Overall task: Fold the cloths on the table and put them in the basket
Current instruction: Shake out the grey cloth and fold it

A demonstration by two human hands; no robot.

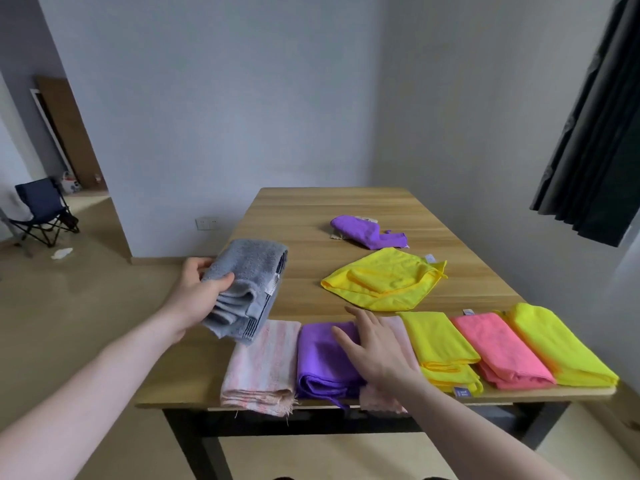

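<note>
While the left hand (197, 289) holds a folded grey terry towel (247, 285) off the left edge of the wooden worktop (329, 206), at about 9 o'clock from the worktop centre, its grip is pinching the towel: thumb on top, fingers curled underneath. Towel is raised, tilted, with a small white label showing on its right side.

Right hand (372, 348) lies flat with fingers spread and straight, palm down, at 6 o'clock, resting across a folded purple microfibre cloth (322, 358) and a folded pale pink cloth (401, 332) mostly hidden under the hand.

Along the near edge runs a row of folded cloths, side by side and touching. From 7 to 4 o'clock: a pink-and-white striped woven cloth (261, 365), the purple one, the pale pink one, a folded yellow microfibre cloth (441, 344), a folded coral-pink microfibre cloth (498, 348), and a second folded yellow cloth (557, 344) at the right corner.

Toward the centre, at about 2 o'clock from the right hand, lies a loose unfolded yellow cloth (384, 278). Beyond it, at 12 o'clock, a crumpled purple cloth (367, 230) sits on a beige cloth (337, 235) that is barely visible.

Far left on the floor stands a dark blue folding chair (40, 209). Dark curtain (595, 116) hangs at upper right.
</note>
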